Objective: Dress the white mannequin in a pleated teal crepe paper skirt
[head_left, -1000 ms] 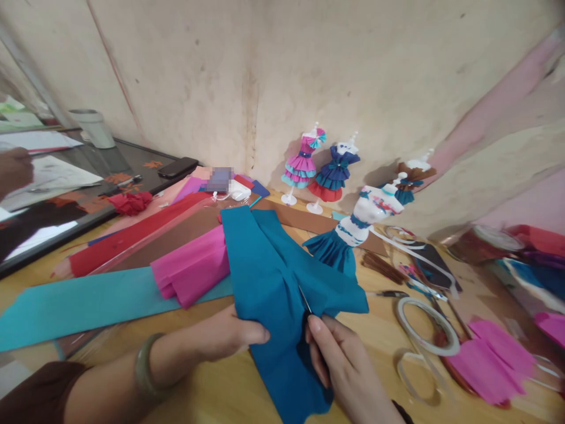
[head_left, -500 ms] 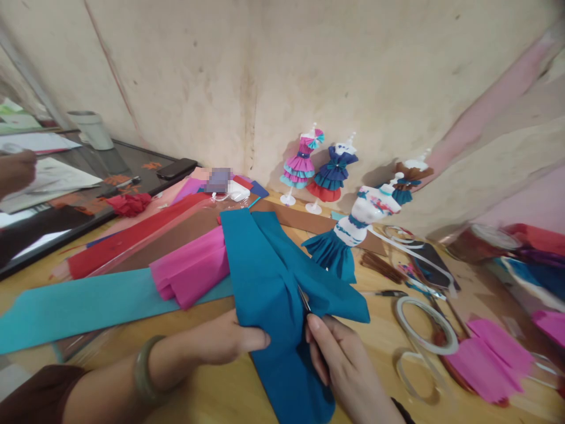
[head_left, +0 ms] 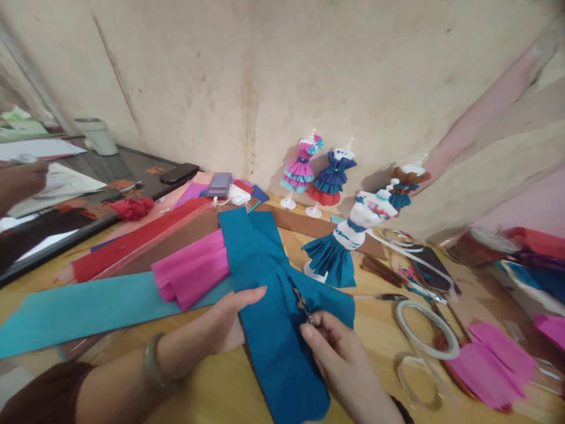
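Note:
A long sheet of teal crepe paper (head_left: 273, 324) is draped in folds in front of me, one part crossing over another. My left hand (head_left: 229, 318), with a bangle at its wrist, holds the sheet's left edge, thumb above and fingers hidden beneath. In my right hand (head_left: 331, 347) is a pair of small scissors (head_left: 304, 305), its blades pointing up and left against the paper. Just beyond stands a white mini dress form (head_left: 368, 212) with a pleated teal skirt (head_left: 331, 256).
Light blue crepe paper (head_left: 97, 312) and a pink piece (head_left: 194, 271) lie left. Dressed mini forms (head_left: 302, 165) stand by the wall. Right are a tape roll (head_left: 450, 347) and cut pink paper (head_left: 494, 371). Another person's hand (head_left: 22, 182) is far left.
The scissors now show more of their blades, and the right hand has tilted. My left thumb has moved up and lifted somewhat. The right-hand end of the teal paper has drawn left.

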Demonstrator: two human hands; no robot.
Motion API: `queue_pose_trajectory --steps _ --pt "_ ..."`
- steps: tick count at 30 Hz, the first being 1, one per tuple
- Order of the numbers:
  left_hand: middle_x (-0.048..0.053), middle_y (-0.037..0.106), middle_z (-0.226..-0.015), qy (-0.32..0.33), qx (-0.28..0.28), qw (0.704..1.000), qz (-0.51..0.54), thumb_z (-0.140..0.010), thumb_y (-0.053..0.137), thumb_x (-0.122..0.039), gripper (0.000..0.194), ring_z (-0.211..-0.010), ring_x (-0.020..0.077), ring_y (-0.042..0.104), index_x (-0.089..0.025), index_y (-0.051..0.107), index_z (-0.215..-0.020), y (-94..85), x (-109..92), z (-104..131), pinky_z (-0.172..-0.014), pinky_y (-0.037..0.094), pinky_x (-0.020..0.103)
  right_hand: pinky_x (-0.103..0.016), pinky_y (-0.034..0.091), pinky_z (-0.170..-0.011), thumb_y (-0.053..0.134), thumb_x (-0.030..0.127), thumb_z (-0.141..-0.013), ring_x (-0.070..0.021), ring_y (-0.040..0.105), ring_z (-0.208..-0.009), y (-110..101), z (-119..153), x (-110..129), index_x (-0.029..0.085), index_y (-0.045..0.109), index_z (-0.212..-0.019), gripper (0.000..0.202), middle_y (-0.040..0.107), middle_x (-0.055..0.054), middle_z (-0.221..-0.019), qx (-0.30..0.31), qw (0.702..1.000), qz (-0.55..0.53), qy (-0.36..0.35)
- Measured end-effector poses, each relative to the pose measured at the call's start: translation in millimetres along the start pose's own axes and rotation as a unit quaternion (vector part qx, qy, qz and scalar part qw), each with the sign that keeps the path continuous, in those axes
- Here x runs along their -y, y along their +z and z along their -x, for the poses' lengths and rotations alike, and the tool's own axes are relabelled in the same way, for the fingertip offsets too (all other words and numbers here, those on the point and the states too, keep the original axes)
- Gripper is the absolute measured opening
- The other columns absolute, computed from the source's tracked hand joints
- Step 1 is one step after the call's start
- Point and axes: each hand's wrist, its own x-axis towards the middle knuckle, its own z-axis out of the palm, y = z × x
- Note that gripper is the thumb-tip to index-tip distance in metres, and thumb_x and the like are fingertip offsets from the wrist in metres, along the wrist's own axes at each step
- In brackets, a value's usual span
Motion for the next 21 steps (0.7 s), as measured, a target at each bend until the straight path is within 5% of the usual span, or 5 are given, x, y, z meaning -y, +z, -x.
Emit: queue_pose_trajectory --steps 4,8,14,21 --pt "0.017 0.077 -0.095 -0.023 -0.084 0.996 0.023 -0.09 0.051 -0.03 0.035 -0.09 0.0287 0.072 -0.006 0.074 -0.098 0.7 -5.4 -7.5 -0.097 0.049 0.045 -0.021 0.029 -0.048 0.071 0.047 -0.073 -0.0094 0.037 -0.05 2.0 -8.4 -8.3 0.021 0.048 -0.079 0.035 0.039 0.009 -0.055 -0.038 0.999 0.036 -0.015" --pt "0.015 0.078 -0.097 -0.016 -0.081 0.996 0.023 -0.09 0.048 -0.027 0.034 -0.095 0.0284 0.072 -0.007 0.074 -0.1 0.6 -5.6 -10.1 -0.1 0.047 0.044 -0.022 0.033 -0.047 0.066 0.049 -0.077 -0.0122 0.043 -0.05 2.0 -9.5 -10.5 0.019 0.055 -0.101 0.04 0.046 0.007 -0.056 -0.011 1.0 0.016 -0.015" --pt "0.02 0.076 -0.103 -0.014 -0.084 0.996 0.022 -0.09 0.05 -0.033 0.04 -0.096 0.0324 0.071 -0.002 0.071 -0.104 -4.7 -6.5 -11.1 -0.097 0.049 0.047 -0.022 0.034 -0.048 0.058 0.059 -0.081 -0.011 0.039 -0.052 -1.9 -1.8 -4.7 0.021 0.048 -0.069 0.041 0.04 0.005 -0.056 0.051 0.995 0.058 -0.06" --pt "0.017 0.078 -0.093 0.044 -0.166 0.984 0.045 -0.091 0.053 -0.037 0.039 -0.084 0.0302 0.075 -0.006 0.07 -0.106 -5.8 -25.1 -10.7 -0.086 0.057 0.046 -0.023 0.027 -0.05 0.055 0.036 -0.082 -0.0101 0.035 -0.052 -1.5 7.4 2.9 0.022 0.033 -0.062 0.032 0.032 0.006 -0.056 0.099 0.953 0.24 -0.153"
